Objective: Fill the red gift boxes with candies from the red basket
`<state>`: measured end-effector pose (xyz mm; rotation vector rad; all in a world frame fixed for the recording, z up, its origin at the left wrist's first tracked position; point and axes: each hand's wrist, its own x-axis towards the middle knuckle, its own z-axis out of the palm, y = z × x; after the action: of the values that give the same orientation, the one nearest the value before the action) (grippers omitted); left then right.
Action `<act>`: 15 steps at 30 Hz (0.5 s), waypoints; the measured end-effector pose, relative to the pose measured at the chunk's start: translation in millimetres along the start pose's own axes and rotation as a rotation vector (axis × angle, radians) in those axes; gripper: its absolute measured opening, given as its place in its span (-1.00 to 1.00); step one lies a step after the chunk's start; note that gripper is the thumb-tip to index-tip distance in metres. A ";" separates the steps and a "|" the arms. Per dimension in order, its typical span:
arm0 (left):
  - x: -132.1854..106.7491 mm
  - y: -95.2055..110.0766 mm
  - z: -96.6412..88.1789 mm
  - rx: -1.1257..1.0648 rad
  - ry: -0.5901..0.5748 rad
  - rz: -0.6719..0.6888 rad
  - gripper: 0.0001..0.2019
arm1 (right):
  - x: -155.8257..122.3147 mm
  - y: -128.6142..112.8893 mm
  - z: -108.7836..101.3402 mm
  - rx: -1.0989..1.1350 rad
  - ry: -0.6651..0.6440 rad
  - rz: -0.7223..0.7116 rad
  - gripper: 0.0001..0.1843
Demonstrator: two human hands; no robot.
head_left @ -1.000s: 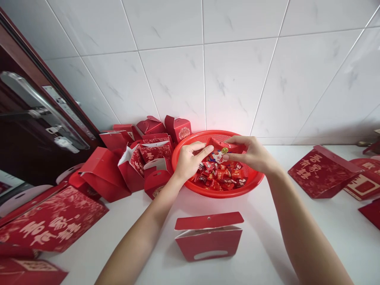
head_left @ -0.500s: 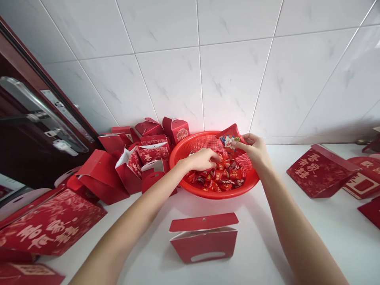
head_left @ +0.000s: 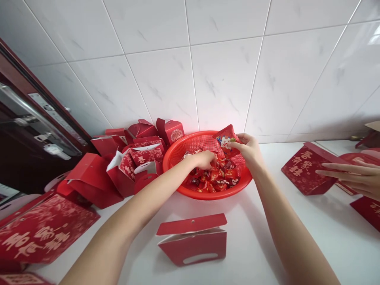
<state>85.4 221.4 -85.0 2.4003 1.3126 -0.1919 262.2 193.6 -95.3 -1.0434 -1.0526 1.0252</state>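
Note:
My left hand (head_left: 204,160) reaches into a red plastic basket (head_left: 171,166), its fingers curled down among the wrapped candies (head_left: 216,174). What is pinched under those fingertips is hidden. At the basket's right rim, my right hand (head_left: 248,149) grips a red packet (head_left: 227,139) with a white and blue print, tilted above the candies. Closer to me stands a red gift box (head_left: 202,245), its top flap partly lifted and a white oval on its front.
Many red gift boxes (head_left: 92,178) crowd the counter (head_left: 246,237) on the left beside a dark door (head_left: 29,130). Another person's hand (head_left: 356,176) reaches in from the right, by a lettered box (head_left: 305,168). A tiled wall (head_left: 222,87) stands behind.
Another person's hand has come in at the right edge, over the lettered box. The view has shifted slightly to the right. My hands stay at the basket, the right still holding the packet.

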 end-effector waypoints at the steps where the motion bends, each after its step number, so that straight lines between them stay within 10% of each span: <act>1: -1.6 -1.7 -2.8 -0.002 0.004 -0.009 -0.82 | 0.5 0.9 0.2 -0.003 0.005 -0.003 -0.68; 15: -8.5 -31.2 -15.2 -0.889 0.445 0.309 -0.75 | 0.0 0.7 0.7 -0.005 -0.025 0.029 -0.71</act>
<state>53.7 236.1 -77.2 1.8418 0.8708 0.8702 261.5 193.8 -95.9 -1.0555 -1.0635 1.0615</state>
